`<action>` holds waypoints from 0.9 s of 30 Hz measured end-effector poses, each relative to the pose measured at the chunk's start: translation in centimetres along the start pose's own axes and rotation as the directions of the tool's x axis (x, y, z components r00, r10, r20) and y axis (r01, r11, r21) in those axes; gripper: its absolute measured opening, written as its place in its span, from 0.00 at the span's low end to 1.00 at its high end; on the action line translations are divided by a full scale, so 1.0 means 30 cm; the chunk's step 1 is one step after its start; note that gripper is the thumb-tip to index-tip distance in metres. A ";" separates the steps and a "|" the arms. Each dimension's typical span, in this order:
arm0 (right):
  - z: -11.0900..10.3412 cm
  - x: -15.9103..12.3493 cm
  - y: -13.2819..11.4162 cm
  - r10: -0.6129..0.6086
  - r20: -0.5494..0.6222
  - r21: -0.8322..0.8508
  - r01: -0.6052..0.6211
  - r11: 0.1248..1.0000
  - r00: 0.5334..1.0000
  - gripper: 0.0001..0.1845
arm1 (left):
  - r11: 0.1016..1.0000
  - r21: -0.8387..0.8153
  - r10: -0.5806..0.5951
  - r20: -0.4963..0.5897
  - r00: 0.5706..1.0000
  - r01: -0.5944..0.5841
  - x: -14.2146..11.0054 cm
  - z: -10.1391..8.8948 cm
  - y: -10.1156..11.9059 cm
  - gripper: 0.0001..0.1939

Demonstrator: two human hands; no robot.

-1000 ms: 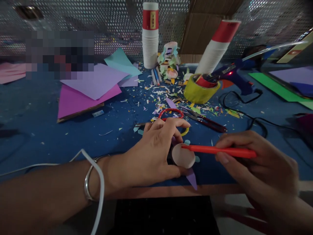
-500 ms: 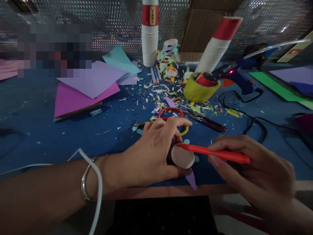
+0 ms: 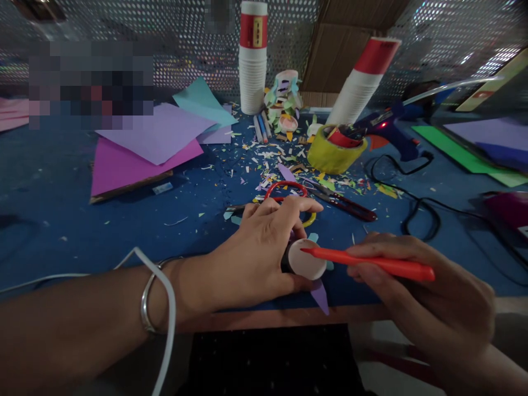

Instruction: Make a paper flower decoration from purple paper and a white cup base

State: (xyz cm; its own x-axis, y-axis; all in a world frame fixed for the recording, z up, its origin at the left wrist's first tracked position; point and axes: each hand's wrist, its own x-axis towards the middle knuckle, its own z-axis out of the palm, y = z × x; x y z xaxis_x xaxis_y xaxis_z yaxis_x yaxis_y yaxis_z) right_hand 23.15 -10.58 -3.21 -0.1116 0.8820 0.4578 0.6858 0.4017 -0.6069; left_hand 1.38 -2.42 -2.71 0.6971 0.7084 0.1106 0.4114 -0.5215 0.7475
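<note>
On the left of the blue table (image 3: pixel 45 187), a lilac sheet (image 3: pixel 152 135) overlaps a magenta sheet (image 3: pixel 127 168), with a teal sheet (image 3: pixel 202 102) behind. A bracelet (image 3: pixel 145 311) circles the left wrist. The left hand (image 3: pixel 259 256) has its grip closed around a round white piece (image 3: pixel 306 261) near the table's front edge, a purple paper strip (image 3: pixel 320 298) pointing down from it. Beyond the fingers lie the red loop (image 3: pixel 285 183) of some scissors and, farther back, an upright cup stack (image 3: pixel 253 71). Scattered paper scraps spread toward a yellow tape roll (image 3: pixel 335 157), dark red snips (image 3: pixel 355 208) and a leaning cup stack (image 3: pixel 358 82). The right hand (image 3: pixel 437 300) pinches a red pen (image 3: pixel 383 264), its tip at the white face; I cannot tell whether they touch. At far right lies a green sheet (image 3: pixel 449 146).
</note>
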 end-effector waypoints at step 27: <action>-0.011 0.013 0.021 -0.161 0.112 -0.049 0.167 0.985 0.981 0.09 | 0.996 0.072 0.051 0.017 0.999 -0.052 0.000 -0.004 -0.002 0.42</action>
State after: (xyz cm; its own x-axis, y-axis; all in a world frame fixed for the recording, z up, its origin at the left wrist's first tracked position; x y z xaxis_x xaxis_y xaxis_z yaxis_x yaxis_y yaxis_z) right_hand 23.79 -10.07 -3.21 -0.3002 0.8280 0.4735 0.6916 0.5308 -0.4897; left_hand 1.30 -2.33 -2.68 0.7271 0.6726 0.1375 0.4154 -0.5906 0.6918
